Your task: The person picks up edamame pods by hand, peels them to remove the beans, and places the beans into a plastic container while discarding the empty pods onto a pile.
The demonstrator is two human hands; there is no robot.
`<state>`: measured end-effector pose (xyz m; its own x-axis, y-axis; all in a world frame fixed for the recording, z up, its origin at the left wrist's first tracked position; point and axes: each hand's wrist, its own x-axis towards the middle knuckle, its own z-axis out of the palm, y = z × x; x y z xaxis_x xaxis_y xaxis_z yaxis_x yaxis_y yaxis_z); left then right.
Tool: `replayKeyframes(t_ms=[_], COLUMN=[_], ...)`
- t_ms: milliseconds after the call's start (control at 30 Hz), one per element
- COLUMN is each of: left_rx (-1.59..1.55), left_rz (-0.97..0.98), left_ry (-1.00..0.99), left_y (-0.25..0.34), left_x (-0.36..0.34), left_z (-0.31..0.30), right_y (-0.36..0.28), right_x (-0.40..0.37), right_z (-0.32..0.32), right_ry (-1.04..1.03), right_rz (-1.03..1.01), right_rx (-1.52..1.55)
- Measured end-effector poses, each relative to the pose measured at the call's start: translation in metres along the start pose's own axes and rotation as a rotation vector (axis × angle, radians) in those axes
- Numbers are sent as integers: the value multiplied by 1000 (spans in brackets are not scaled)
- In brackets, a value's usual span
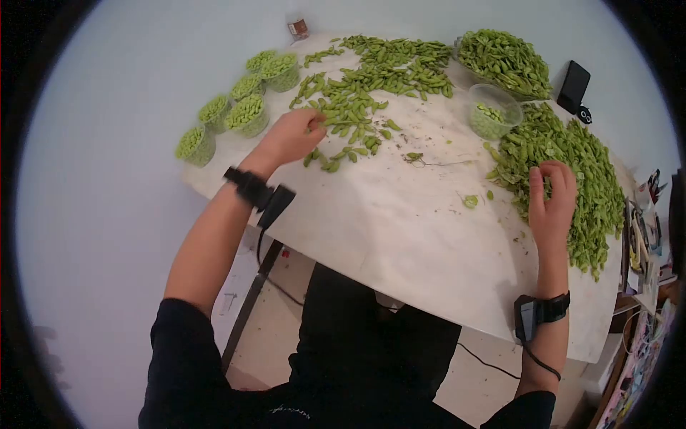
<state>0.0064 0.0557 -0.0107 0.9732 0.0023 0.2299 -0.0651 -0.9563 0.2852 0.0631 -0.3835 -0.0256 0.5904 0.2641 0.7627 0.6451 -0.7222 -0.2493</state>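
Observation:
My left hand is at the left edge of the spread of green soybean pods, its fingers bent closed. Whatever they hold, if anything, is hidden. Over the heap of pods or shells on the right, my right hand is raised with thumb and fingers apart, and nothing shows in it. A clear plastic tub partly filled with shelled beans stands beside that heap. Several tubs full of shelled beans are grouped left of my left hand.
A heaped bowl of pods stands at the back right, near a black phone. A small brown-labelled container sits at the back edge. Bits of shell dot the white tabletop. Pens and clutter line the right side.

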Motion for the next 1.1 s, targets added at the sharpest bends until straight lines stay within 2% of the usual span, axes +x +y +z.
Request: replayKeyframes(t_ms=[100, 300, 400, 500, 600, 700, 800, 900, 1000, 1100], left_rx=[164, 179, 239, 339, 294, -21, -935, -1323, -1470, -1436], left_rz=[-71, -251, -232, -133, -24, -73, -329, -247, -145, -66], left_ry=[-52, -16, -28, -7, 141, 302, -37, -267, -423, -570], left_y=[-5, -14, -19, -21, -21, -12, 39, 109, 147, 181], left_x=[26, 38, 42, 45, 36, 34, 20, 5, 4, 9], left_z=[17, 37, 36, 37, 34, 28, 17, 15, 30, 46], right_y=[1, -2, -6, -8, -7, -8, -12, -16, -19, -29], right_x=[-3, -5, -5, -6, -6, -7, -8, -11, -13, -14], right_z=[4, 5, 7, 7, 7, 6, 11, 15, 16, 12], right_ry=[32, 27, 11, -6, 4, 15, -8, -10, -32, -73], right_rz=[-25, -22, -38, -44, -43, -37, -48, -91, -93, -14], right_rx=[-6, 6, 33, 41, 41, 68, 125, 165, 221, 374])
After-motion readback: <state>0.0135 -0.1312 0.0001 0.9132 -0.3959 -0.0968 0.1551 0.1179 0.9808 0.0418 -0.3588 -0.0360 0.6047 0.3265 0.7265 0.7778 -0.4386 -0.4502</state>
